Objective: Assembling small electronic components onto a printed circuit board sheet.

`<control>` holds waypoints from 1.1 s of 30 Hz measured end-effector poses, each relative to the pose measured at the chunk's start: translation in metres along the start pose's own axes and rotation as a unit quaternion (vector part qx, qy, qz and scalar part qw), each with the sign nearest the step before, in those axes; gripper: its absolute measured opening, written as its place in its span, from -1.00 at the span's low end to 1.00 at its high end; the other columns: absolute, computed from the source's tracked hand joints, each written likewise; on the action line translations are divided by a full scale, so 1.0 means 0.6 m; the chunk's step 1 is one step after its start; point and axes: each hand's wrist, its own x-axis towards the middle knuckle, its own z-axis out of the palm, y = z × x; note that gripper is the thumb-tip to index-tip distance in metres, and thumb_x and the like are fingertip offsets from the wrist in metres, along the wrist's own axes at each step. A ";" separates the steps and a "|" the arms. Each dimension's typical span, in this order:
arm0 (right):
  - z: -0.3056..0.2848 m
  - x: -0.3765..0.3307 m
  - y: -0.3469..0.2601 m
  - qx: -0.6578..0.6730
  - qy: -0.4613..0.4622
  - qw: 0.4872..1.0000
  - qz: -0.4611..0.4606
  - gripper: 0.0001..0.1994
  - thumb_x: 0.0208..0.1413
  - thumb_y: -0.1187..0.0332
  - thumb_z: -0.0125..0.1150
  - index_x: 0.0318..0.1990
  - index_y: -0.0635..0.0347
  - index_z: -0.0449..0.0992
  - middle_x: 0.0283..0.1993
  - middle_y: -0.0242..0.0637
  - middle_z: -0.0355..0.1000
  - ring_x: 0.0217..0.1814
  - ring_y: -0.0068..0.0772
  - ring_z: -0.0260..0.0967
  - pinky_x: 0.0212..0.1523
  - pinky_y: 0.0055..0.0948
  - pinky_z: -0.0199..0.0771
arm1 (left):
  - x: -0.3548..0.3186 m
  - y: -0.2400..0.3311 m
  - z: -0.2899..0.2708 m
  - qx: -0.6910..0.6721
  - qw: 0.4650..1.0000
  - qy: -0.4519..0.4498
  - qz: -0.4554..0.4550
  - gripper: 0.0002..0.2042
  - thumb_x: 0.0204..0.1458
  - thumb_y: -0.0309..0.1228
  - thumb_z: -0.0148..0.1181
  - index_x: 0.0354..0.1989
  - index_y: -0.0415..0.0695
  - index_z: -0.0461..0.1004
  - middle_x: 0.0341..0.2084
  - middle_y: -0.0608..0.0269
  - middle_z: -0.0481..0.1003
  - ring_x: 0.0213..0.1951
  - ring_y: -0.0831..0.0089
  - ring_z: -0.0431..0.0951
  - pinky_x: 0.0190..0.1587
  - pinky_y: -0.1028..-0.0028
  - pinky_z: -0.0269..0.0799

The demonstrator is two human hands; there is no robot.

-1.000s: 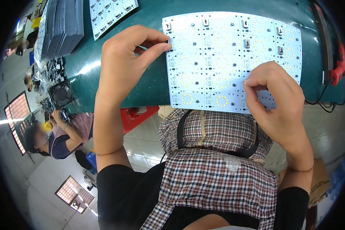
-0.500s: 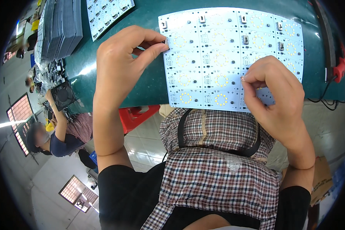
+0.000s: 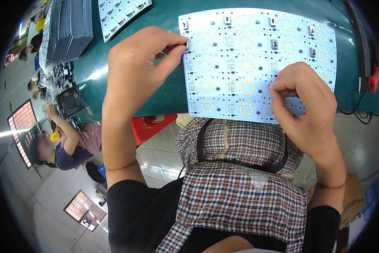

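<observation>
A white circuit board panel (image 3: 246, 80) lies on the green table in front of me, with rings of small yellow LEDs on its several sections. Slide switches (image 3: 275, 44) stand along its far row and on part of the second row. At the board's left edge, my left hand (image 3: 141, 67) pinches a small slide switch (image 3: 187, 44) between thumb and forefinger, at the second row. My right hand (image 3: 303, 99) is closed in a pinch over the right half of the board. A tiny part shows at its fingertips, too small to name, and the curled fingers hide some sections.
A tall stack of boards (image 3: 69, 36) stands at the far left, beside another board with switches (image 3: 122, 14). Past the stack are a black fan (image 3: 70, 103) and bagged small parts. A co-worker (image 3: 67, 143) sits at left. A red-handled tool (image 3: 377, 76) and cable lie at right.
The view has shifted slightly, so the board sits a little farther right. My left fingertips have moved slightly, and more of the switch shows. My right hand keeps its pinch.
</observation>
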 end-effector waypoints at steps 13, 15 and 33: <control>0.003 0.001 0.004 -0.031 0.031 0.999 -0.021 -0.74 -0.20 0.75 0.34 -0.39 0.27 0.43 -0.43 -0.28 0.39 -0.50 -0.41 0.41 -0.51 -0.51 0.41 | 0.000 -0.020 0.024 0.177 0.966 0.071 0.174 -0.84 -0.15 -0.42 0.46 -0.40 -0.02 0.57 -0.49 0.38 0.55 -0.51 0.37 0.60 -0.50 0.42 0.47; 0.002 0.002 0.005 -0.033 0.029 0.999 -0.019 -0.74 -0.20 0.76 0.33 -0.38 0.27 0.43 -0.42 -0.28 0.40 -0.49 -0.42 0.41 -0.50 -0.51 0.43 | 0.000 -0.018 0.026 0.177 0.965 0.078 0.175 -0.83 -0.15 -0.41 0.46 -0.40 -0.02 0.56 -0.49 0.39 0.54 -0.51 0.37 0.60 -0.51 0.43 0.47; -0.011 -0.004 0.006 -0.054 0.005 0.999 0.003 -0.76 -0.11 0.73 0.36 -0.33 0.27 0.46 -0.38 -0.27 0.45 -0.44 -0.44 0.49 -0.44 -0.53 0.52 | 0.008 -0.017 0.018 0.074 0.991 0.017 0.111 -0.86 0.00 -0.52 0.41 -0.25 -0.13 0.65 -0.41 0.28 0.59 -0.45 0.43 0.59 -0.45 0.51 0.47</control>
